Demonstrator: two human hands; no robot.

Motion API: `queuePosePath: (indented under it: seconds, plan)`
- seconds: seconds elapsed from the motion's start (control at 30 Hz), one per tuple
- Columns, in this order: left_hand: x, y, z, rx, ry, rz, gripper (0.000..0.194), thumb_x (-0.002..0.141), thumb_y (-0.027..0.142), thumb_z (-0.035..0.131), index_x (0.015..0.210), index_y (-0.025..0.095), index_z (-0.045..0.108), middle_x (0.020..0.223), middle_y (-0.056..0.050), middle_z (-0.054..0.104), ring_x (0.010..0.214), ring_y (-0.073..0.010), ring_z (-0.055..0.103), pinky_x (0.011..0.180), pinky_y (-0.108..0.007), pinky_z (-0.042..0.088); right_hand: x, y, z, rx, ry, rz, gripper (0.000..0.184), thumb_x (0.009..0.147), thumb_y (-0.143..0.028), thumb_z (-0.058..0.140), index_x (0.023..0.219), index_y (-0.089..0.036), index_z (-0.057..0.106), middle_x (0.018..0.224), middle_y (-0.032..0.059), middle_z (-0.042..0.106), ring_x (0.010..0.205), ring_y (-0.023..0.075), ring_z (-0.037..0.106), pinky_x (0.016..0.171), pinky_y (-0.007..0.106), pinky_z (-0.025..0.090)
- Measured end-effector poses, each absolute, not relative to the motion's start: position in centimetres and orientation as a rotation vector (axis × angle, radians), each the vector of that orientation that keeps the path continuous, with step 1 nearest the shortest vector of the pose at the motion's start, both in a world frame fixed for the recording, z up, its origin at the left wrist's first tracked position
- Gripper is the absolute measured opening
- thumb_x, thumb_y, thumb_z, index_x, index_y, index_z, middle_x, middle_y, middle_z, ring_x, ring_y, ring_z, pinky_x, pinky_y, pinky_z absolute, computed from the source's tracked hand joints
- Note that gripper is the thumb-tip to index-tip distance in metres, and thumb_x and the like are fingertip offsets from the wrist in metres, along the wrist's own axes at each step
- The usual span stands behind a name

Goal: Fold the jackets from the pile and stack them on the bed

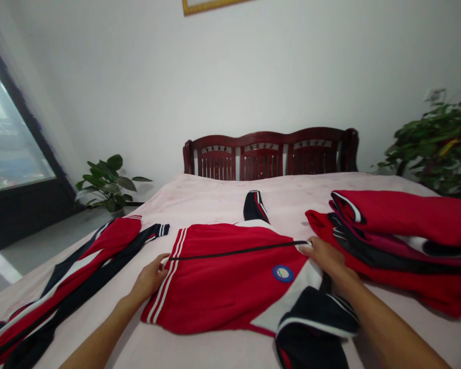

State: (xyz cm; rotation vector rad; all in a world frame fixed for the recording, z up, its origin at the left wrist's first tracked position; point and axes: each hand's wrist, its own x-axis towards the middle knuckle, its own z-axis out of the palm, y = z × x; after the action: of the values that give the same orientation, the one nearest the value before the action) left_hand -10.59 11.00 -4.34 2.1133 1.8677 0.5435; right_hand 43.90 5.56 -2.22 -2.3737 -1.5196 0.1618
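A red, white and navy zip-up jacket (223,287) lies front up on the bed, its hem to the left and its collar end to the right. A dark zip runs across it, and a round blue badge sits on the chest. My left hand (150,277) pinches the hem at the zip's end. My right hand (325,254) grips the jacket's collar end at the zip's other end. One navy sleeve (255,206) points away toward the headboard. The other sleeve (311,325) is bunched near my right forearm.
A pile of folded red and navy clothes (403,220) rests on the right of the bed. Another red, white and navy garment (72,277) lies at left. The pink sheet (207,197) reaches a wooden headboard (261,154). Potted plants (109,179) stand at both sides.
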Motion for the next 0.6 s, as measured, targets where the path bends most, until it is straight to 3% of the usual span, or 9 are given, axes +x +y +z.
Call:
queuePosePath:
  seconds: [0.1,0.2,0.33,0.43,0.5,0.6]
  plan:
    - [-11.2,10.2,-4.8,2.140,1.950,0.596,0.039,0.088,0.026,0.044,0.123,0.019,0.059,0.103,-0.008,0.068,0.094,-0.0203,0.067,0.087,-0.033,0.049,43.9,4.8,-3.5,-2.334,-1.567,0.148,0.056,0.087,-0.045,0.049,0.130,-0.010,0.056,0.133,0.0222,0.059,0.126,0.0341,0.053,0.097,0.042,0.044]
    - [-11.5,8.4,-4.7,2.238,1.908,0.799,0.039,0.092,0.037,0.044,0.122,0.018,0.060,0.118,-0.012,0.063,0.103,-0.0231,0.065,0.095,-0.039,0.049,43.7,2.3,-4.2,-2.232,-1.600,0.122,0.075,0.084,-0.052,0.052,0.142,-0.005,0.042,0.148,0.0246,0.043,0.139,0.0343,0.039,0.111,0.042,0.034]
    - [-10.9,4.2,-4.5,2.521,1.454,0.787,0.036,0.086,0.043,0.059,0.117,0.025,0.064,0.120,-0.009,0.065,0.115,-0.0253,0.059,0.102,-0.042,0.047,42.8,-3.8,-4.3,-2.070,-1.633,0.308,0.085,0.078,-0.059,0.055,0.146,-0.010,0.039,0.150,0.0199,0.043,0.138,0.0331,0.041,0.112,0.042,0.034]
    - [-10.0,1.3,-5.4,2.690,1.201,0.657,0.042,0.078,0.029,0.068,0.121,0.030,0.064,0.127,-0.007,0.064,0.120,-0.0264,0.057,0.103,-0.041,0.048,40.6,-8.5,-4.3,-2.002,-1.735,0.486,0.087,0.071,-0.048,0.064,0.147,-0.014,0.039,0.146,0.0177,0.048,0.133,0.0322,0.047,0.107,0.040,0.039]
    - [-9.5,0.4,-6.5,2.758,1.188,0.665,0.048,0.076,0.014,0.060,0.121,0.031,0.065,0.130,-0.005,0.063,0.123,-0.0260,0.056,0.107,-0.042,0.046,38.6,-10.6,-4.2,-1.985,-1.822,0.436,0.082,0.066,-0.034,0.066,0.143,-0.021,0.045,0.139,0.0136,0.055,0.129,0.0322,0.050,0.104,0.040,0.041]
    - [-9.2,0.4,-7.6,2.770,1.272,0.736,0.053,0.073,0.003,0.049,0.115,0.029,0.067,0.125,-0.004,0.067,0.121,-0.0241,0.059,0.107,-0.042,0.046,36.0,-12.1,-3.4,-2.012,-1.919,0.474,0.048,0.067,-0.022,0.056,0.113,-0.026,0.065,0.110,0.0057,0.070,0.105,0.0277,0.063,0.086,0.035,0.048]
